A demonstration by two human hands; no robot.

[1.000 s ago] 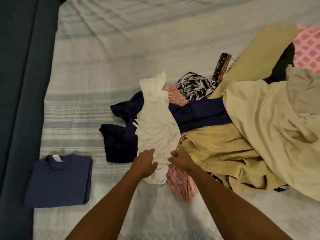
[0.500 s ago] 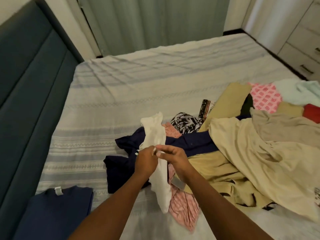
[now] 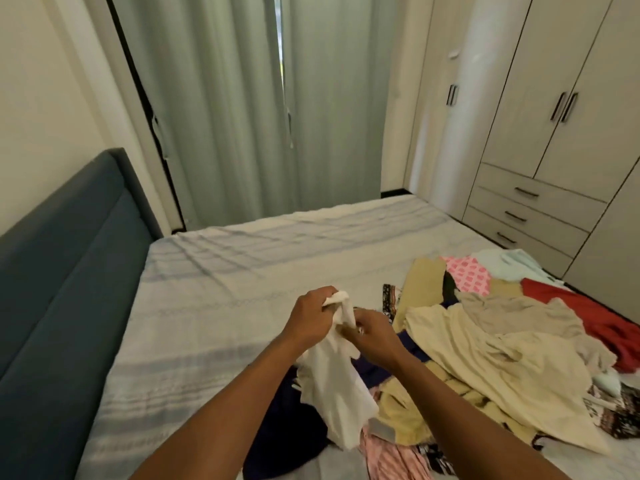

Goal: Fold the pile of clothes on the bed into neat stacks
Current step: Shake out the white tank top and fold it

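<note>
Head view, one moment, catalogued from the held item outward.

Item in hand: white garment (image 3: 334, 386), lifted clear of the bed, its top bunched between both hands, its lower part hanging down over the near clothes.
Left hand (image 3: 311, 318): fingers clamped on the garment's upper edge.
Right hand (image 3: 372, 336): fingers closed on the cloth just beside the left hand, the two nearly touching.

Beneath and beside: dark navy garment (image 3: 280, 434) and pink striped garment (image 3: 391, 459), both loose under the hanging cloth.
To the right: pile of clothes (image 3: 502, 358), unfolded, with cream and tan pieces on top, a red garment (image 3: 588, 313), a pink patterned piece (image 3: 467, 273) and a pale mint piece (image 3: 509, 265) at the far edge.
Support: bed (image 3: 242, 271) with a striped cover, bare on the far and left side; blue headboard (image 3: 62, 271) at left.
Background: curtains (image 3: 242, 116), wardrobe (image 3: 554, 133).

Progress, as judged: early. No folded stack shows in this view; the white garment is only being taken up and sorted out, not yet folded, and nearly the whole pile remains.
</note>
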